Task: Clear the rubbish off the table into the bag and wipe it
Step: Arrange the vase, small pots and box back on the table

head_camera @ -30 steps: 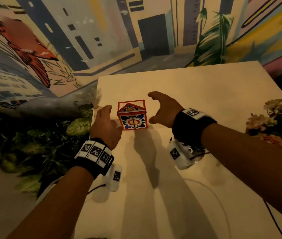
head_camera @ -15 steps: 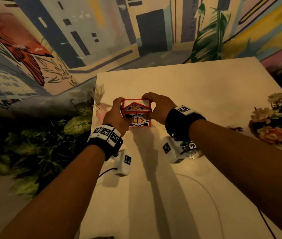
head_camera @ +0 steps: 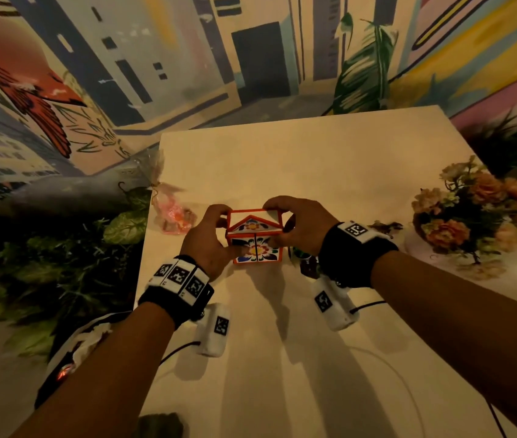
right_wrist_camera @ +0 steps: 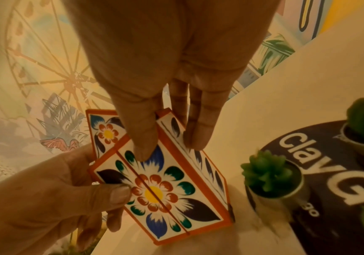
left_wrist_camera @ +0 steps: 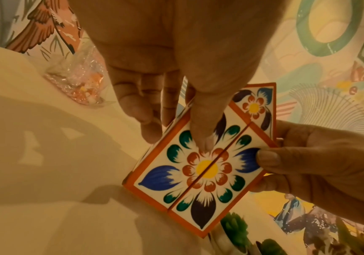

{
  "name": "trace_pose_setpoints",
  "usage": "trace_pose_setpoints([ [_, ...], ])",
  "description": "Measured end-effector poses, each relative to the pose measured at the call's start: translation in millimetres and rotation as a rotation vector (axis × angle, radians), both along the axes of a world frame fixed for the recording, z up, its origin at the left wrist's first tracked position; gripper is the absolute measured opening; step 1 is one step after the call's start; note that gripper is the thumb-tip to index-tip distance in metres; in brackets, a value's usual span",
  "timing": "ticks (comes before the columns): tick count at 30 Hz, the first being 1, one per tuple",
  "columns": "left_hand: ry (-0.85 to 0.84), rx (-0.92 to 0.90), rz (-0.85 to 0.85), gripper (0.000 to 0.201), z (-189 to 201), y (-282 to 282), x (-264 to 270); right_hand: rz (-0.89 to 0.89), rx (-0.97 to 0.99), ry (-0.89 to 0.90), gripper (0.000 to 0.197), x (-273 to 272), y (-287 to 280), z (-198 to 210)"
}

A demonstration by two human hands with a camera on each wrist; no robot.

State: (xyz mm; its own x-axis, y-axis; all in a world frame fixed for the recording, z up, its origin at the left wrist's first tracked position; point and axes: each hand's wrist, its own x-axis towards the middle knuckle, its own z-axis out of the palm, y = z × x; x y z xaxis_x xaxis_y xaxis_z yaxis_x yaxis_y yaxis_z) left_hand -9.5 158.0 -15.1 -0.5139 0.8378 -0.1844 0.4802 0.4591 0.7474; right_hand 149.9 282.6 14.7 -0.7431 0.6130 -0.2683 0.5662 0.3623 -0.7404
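Head view: we see the painted box (head_camera: 255,237) near the middle of the pale bench (head_camera: 298,159), grasped from both sides. The left hand (head_camera: 208,240) clamps its 9 o'clock side, thumb on the flowered front; the right hand (head_camera: 301,226) clamps its 3 o'clock side likewise. Both sets of fingers (left_wrist_camera: 207,138) are curled on the box, as the wrist views confirm. At 10 o'clock of the box lies a crinkled plastic wrapper (head_camera: 173,214) holding pink and orange bits. At 4 o'clock, partly hidden under the right wrist, stand small green cactus pots (right_wrist_camera: 270,177) on a dark round mat (right_wrist_camera: 329,172). A flower bouquet (head_camera: 478,213) occupies the bench's 3 o'clock edge. Crumpled tissue (head_camera: 88,344) lies off the bench at 8 o'clock.
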Motion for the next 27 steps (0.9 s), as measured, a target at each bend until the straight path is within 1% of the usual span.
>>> trace_pose_setpoints([
  [13,0.008,-0.012,0.038,0.071,2,-8,11,0.016,0.049,-0.006,0.064,4,-11,-3],
  [16,-0.013,-0.003,0.018,0.074,4,-7,9,0.013,0.062,-0.010,0.061,4,-11,-3],
  [27,0.025,0.006,-0.002,0.070,5,-8,7,-0.026,0.064,-0.010,0.064,1,-14,-7],
])
